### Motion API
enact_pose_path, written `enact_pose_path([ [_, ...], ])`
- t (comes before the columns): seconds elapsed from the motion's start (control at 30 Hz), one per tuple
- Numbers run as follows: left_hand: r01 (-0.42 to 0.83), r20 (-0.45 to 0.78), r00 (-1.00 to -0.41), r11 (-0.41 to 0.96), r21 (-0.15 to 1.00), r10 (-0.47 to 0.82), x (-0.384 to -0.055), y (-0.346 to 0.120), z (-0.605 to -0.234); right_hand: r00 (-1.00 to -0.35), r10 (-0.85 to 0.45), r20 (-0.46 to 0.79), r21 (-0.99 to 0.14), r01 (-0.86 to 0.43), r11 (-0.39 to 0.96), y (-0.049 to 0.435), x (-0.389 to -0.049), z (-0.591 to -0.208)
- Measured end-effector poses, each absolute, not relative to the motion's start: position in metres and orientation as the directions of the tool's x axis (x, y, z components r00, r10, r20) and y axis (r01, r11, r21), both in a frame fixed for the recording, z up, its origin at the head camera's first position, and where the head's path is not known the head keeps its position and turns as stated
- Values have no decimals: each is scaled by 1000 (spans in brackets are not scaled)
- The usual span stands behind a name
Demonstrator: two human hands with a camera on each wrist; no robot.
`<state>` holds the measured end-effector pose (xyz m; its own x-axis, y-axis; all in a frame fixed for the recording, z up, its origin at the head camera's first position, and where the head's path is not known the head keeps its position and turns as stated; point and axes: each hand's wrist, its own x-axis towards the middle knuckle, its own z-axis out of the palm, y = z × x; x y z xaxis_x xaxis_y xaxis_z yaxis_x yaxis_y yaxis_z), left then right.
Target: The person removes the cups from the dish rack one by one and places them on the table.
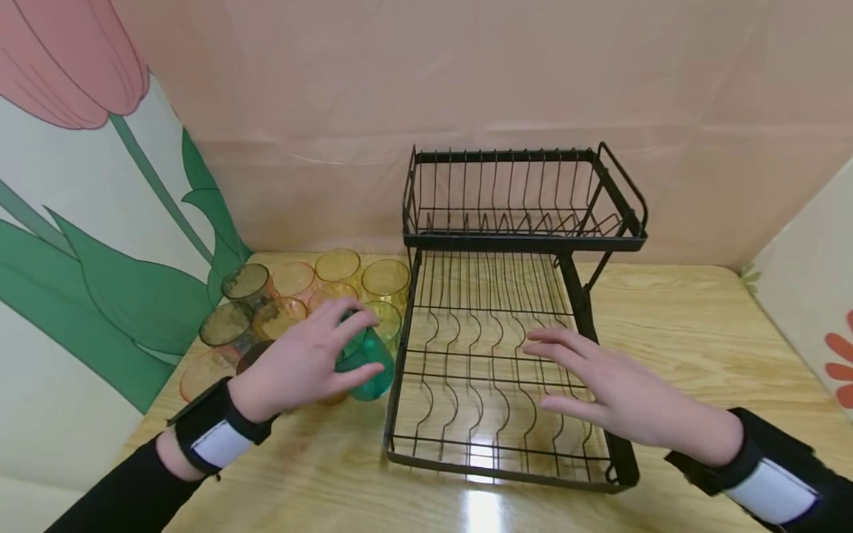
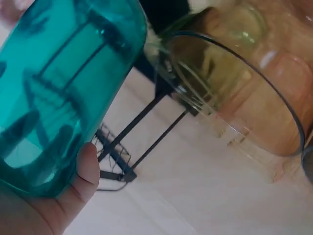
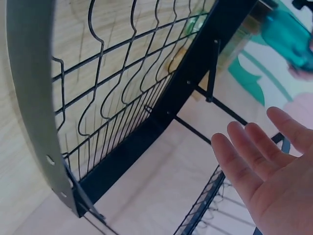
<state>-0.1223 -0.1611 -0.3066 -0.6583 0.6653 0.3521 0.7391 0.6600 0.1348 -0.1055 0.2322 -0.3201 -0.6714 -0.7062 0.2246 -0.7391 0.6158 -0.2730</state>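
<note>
A teal see-through glass (image 1: 375, 370) is gripped by my left hand (image 1: 305, 363), tilted, just left of the black dish rack (image 1: 509, 474). In the left wrist view the teal glass (image 2: 73, 98) fills the upper left, with fingers showing through its wall. Over the right part of the rack's lower tier hovers my right hand (image 1: 603, 377), its fingers extended and holding nothing. The right wrist view shows that hand (image 3: 274, 181) with its palm bare, and the teal glass (image 3: 288, 36) at the top right corner.
Several tinted glasses, among them a yellow one (image 1: 385, 278), a grey one (image 1: 226, 326) and a pink one (image 1: 203, 374), stand crowded left of the rack. An upper rack tier (image 1: 523, 243) rises at the back before a pinkish wall (image 1: 320, 111). Beneath lies a wood-grain table (image 1: 300, 481).
</note>
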Motion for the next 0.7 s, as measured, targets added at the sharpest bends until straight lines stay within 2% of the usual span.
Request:
enact_pose_path([
  [0.13,786,299,-586,618,-14,753,-126,-154,-315,-699,-669,251,-324,-712,623,240,-102,-321],
  [0.3,818,294,-501,556,-144,814,-131,-153,-330,-712,-651,263,-313,-701,641,244,-100,-323],
  [0.7,794,299,-487,559,-241,821,-138,-151,-373,-704,-664,252,-320,-708,630,238,-99,-325],
])
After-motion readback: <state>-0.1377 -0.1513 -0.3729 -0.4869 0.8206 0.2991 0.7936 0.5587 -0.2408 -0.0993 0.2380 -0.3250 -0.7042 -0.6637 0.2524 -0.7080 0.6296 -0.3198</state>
